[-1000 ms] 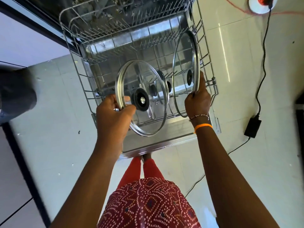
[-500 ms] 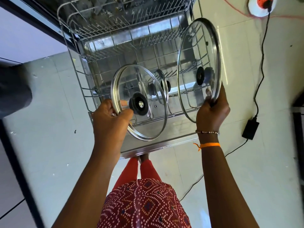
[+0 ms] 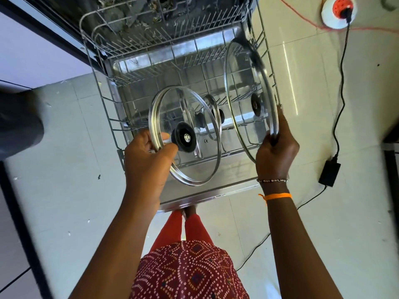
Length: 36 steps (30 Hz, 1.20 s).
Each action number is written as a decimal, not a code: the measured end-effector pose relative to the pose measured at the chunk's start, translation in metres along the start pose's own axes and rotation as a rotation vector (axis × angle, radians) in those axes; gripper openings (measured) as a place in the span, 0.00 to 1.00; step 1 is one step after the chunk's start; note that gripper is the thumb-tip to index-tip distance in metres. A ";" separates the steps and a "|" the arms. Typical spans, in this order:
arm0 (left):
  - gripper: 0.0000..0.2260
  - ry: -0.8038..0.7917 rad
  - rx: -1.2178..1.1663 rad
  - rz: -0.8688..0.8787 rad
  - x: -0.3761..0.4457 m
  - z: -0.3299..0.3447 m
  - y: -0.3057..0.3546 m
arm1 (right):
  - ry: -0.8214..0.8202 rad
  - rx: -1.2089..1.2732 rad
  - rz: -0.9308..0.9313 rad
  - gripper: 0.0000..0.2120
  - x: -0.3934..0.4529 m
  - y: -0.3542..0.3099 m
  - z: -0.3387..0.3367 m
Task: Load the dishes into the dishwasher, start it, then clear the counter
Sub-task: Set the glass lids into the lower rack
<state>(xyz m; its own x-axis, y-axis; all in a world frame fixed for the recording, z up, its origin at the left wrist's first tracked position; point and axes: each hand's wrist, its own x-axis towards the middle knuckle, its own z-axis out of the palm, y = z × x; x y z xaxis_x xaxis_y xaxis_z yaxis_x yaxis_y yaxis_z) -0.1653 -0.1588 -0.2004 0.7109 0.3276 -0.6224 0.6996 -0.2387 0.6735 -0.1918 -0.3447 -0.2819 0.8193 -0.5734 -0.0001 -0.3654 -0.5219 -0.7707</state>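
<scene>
The dishwasher's lower wire rack (image 3: 101, 104) is pulled out over the open steel door (image 3: 207, 197). My left hand (image 3: 146, 160) grips the rim of a medium glass lid (image 3: 190, 162) with a black knob, held tilted over the rack's front. My right hand (image 3: 276, 154) holds a larger glass lid (image 3: 239, 83) by its lower rim, standing on edge at the rack's right side. A small glass lid (image 3: 212, 104) stands in the rack between them.
A black cable with a power adapter (image 3: 329, 172) runs across the tiled floor on the right to a white and red socket reel (image 3: 338, 11). A dark object (image 3: 19, 124) sits at the left edge. My legs stand at the door's front edge.
My right hand lifted the large lid up out of the rack's right side, then lowered it back toward that side. The left hand kept the medium lid almost still.
</scene>
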 end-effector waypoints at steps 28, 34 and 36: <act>0.18 -0.070 -0.147 0.000 -0.002 -0.015 0.003 | -0.377 0.559 0.297 0.18 -0.018 -0.029 -0.008; 0.14 -0.410 -0.198 0.018 -0.005 0.019 0.027 | -0.353 0.963 0.513 0.11 -0.003 -0.026 -0.044; 0.09 -0.541 -0.147 0.018 -0.007 0.036 0.034 | -0.292 0.967 0.526 0.12 0.010 -0.017 -0.057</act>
<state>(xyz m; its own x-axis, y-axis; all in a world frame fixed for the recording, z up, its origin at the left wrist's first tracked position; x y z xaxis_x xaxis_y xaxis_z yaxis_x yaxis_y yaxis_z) -0.1438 -0.2020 -0.1879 0.6851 -0.2002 -0.7004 0.6975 -0.0970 0.7100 -0.2027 -0.3780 -0.2326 0.7827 -0.3425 -0.5197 -0.3039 0.5185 -0.7993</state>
